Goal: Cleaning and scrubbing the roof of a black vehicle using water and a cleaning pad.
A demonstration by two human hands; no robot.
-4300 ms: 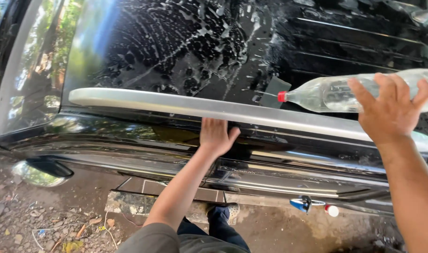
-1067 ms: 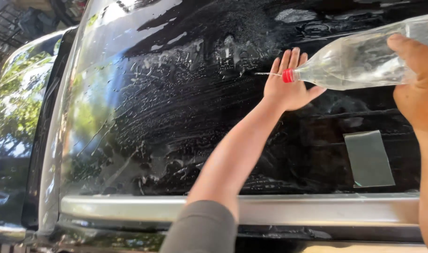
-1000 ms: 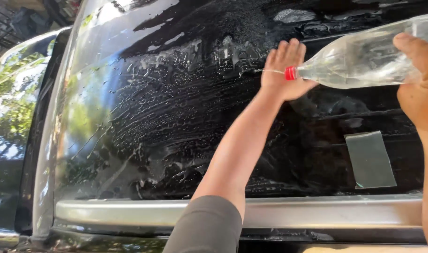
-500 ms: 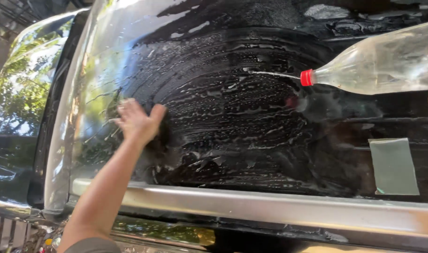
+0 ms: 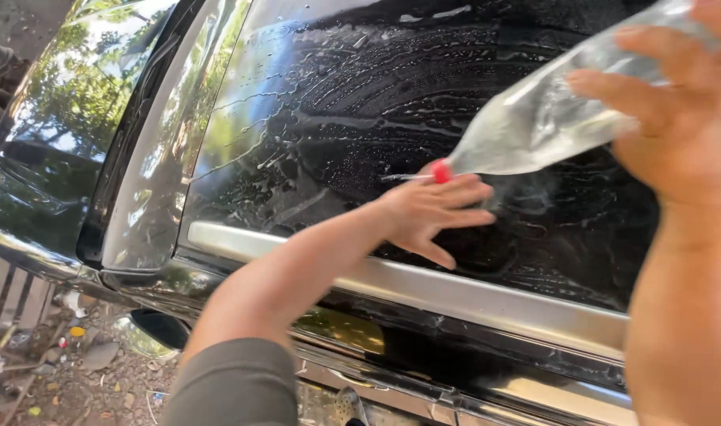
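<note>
A dark, wet car window (image 5: 313, 118) streaked with soapy water fills the view. My left hand (image 5: 431, 213) lies flat on the glass near its lower edge, fingers spread, pointing right. My right hand (image 5: 676, 118) grips a clear plastic bottle (image 5: 542, 118) tilted down to the left. Its red cap (image 5: 440, 171) sits just above my left hand, and a thin jet of water shoots from it toward the left onto the glass.
A chrome trim strip (image 5: 471, 296) runs under the window, with the black door panel (image 5: 392, 347) below. The neighbouring window (image 5: 68, 102) at left reflects trees. Dirt ground with litter (image 5: 68, 371) lies at bottom left.
My left hand has swept across the glass from the left back toward the middle, under the bottle's cap. The bottle now tilts more steeply and sits closer to the camera.
</note>
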